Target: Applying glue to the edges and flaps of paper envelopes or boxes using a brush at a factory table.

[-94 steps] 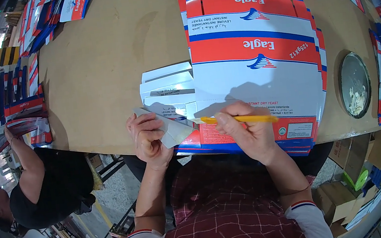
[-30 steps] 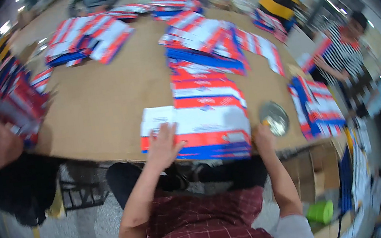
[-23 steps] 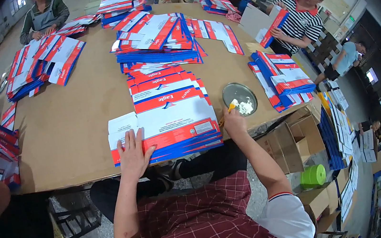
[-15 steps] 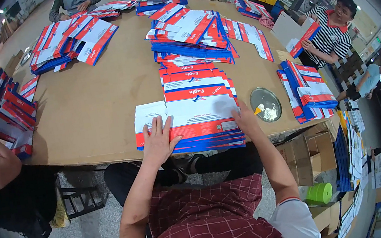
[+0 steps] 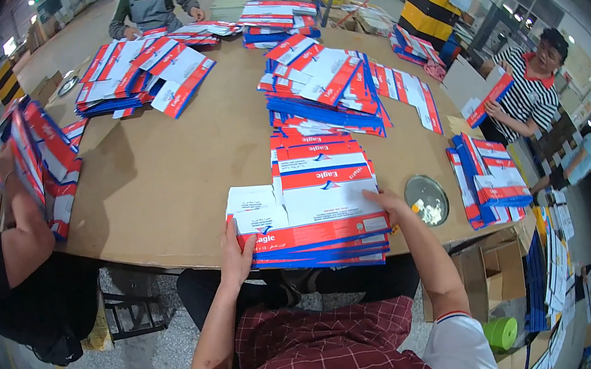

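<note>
1. The stack of flat red, white and blue printed cardboard box blanks (image 5: 314, 215) is seen at the near edge of the brown counter (image 5: 160, 180), at about six o'clock, right in front of the person.
2. The left hand (image 5: 233, 249) is laid flat at the stack's nine o'clock corner, fingers spread and open, pressed against the edge; nothing is gripped.
3. The right hand (image 5: 389, 200) is set on the stack's three o'clock edge, fingers loosely extended over the top sheet; no pinch can be made out, and whether anything small is held beneath it cannot be told.
4. The blanks are judged light singly but hefty as a pile, stiff yet bendable, with a glossy face that is likely to slide sheet over sheet.
5. A hold is best taken at the two short side edges, where the hands already rest, so the pile is kept squared.
6. A round metal dish (image 5: 426, 199) is noted just beside the right hand at three o'clock.
7. Further heaps of blanks (image 5: 320, 84) are spread at twelve o'clock.
</note>
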